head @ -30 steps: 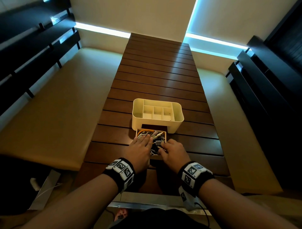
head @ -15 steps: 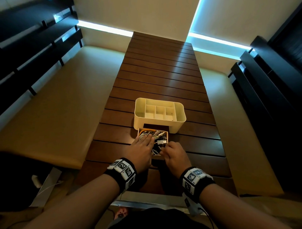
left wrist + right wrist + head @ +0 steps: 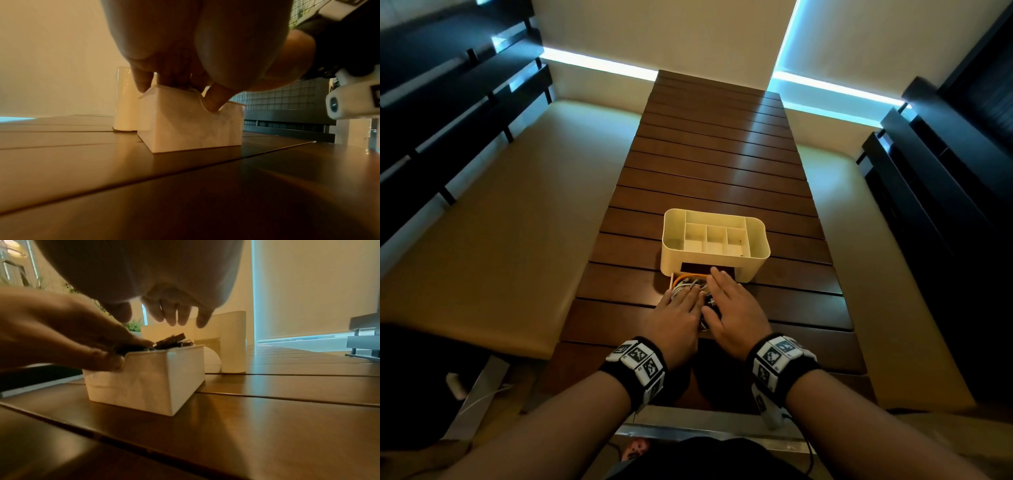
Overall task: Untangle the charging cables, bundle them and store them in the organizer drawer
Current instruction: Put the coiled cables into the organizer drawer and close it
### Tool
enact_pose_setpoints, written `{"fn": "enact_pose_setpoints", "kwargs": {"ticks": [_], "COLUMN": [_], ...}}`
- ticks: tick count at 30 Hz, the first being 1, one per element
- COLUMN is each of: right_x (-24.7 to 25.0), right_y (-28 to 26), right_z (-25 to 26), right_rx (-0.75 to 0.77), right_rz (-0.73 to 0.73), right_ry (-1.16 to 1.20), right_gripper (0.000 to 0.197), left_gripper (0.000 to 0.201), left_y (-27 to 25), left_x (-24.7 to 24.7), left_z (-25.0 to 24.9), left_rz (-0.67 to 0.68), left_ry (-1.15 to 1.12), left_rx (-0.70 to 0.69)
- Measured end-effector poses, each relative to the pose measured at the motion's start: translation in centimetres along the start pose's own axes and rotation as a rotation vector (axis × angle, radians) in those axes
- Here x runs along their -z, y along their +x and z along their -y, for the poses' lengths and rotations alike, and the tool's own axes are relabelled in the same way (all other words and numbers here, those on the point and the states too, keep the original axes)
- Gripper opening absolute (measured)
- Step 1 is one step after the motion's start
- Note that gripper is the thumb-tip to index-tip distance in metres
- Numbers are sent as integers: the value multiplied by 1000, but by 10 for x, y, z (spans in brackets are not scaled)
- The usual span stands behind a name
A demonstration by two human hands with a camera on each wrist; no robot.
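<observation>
The cream organizer [image 3: 753,263] stands on the slatted wooden table [image 3: 715,164], its drawer [image 3: 672,278] pulled out toward me. A tangle of orange, white and dark cables [image 3: 686,281] fills the drawer. My left hand [image 3: 683,301] lies flat on the cables, fingers straight. From the left wrist view, its fingers [image 3: 144,82] press down past the drawer [image 3: 191,126] rim, thumb in the front notch. My right hand [image 3: 726,291] is spread flat over the drawer's right side. Its fingers [image 3: 174,316] hover just above dark connectors [image 3: 170,341] that stick out of the drawer [image 3: 148,381].
Padded benches [image 3: 493,219] run along both sides of the table, with dark slatted backs [image 3: 941,192] behind them. The organizer's top compartments [image 3: 714,236] hold nothing I can see. Bare table slats stretch beyond the organizer and in front of the drawer.
My right hand has uncurled and reached forward, from the drawer's near edge to flat over its contents. The left hand stays on the cables. Drawer and organizer have not visibly shifted.
</observation>
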State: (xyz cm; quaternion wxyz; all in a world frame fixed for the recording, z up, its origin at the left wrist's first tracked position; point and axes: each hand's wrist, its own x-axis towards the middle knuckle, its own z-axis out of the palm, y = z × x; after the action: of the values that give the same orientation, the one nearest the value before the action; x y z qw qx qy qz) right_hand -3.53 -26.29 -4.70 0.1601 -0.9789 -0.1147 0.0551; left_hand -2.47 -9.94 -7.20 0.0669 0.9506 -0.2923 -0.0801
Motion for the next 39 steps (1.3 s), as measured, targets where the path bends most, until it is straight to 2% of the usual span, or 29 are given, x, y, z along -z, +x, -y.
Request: {"fn": "enact_pose_setpoints", "kwargs": {"ticks": [2,3,9,14,17,21,23,25,27,29,31,34,35,39], "right_x": [-4,-6,-7,-5,-6,-4,3,13,23,33,44,54,55,51], "right_y": [4,5,4,3,4,6,9,11,18,28,40,51,52,51], "right_z": [-1,-3,-12,-8,-10,-11,-12,-12,-15,-18,-22,-26,-25,-22], "right_rx": [-64,-76,-65,-78,-81,-105,-73,-9,37,17,-78,-226,-247,-246], "right_rz": [150,173,194,197,208,255,186,-56,-310,-414,-336,-62,-16,27], "right_ry": [-27,-34,-135,-100,-59,-18,-4,76,93,20,-62,-167,-176,-197], "right_gripper": [65,66,67,66,66,64,63,61,43,30,34,36,33,30], "left_gripper": [72,71,69,78,76,73,73,74,73,74,74,74,74,75], "left_y": [-2,-2,-6,0,7,9,8,9,9,9,10,13,15,20], "left_x": [-1,-3,-6,3,6,7,8,8,7,6,5,5,5,1], "left_z": [1,1,-6,-1,5,7,8,8,5,4,3,-1,-3,-10], "left_rz": [2,3,7,30,79,65,48,30,27,22,18,19,21,7], "left_ry": [-10,-14,40,22,-32,-51,-33,-20,-13,-16,-18,-8,-6,11], "left_rx": [-5,-6,31,46,32,18,14,16,23,33,41,40,41,34]}}
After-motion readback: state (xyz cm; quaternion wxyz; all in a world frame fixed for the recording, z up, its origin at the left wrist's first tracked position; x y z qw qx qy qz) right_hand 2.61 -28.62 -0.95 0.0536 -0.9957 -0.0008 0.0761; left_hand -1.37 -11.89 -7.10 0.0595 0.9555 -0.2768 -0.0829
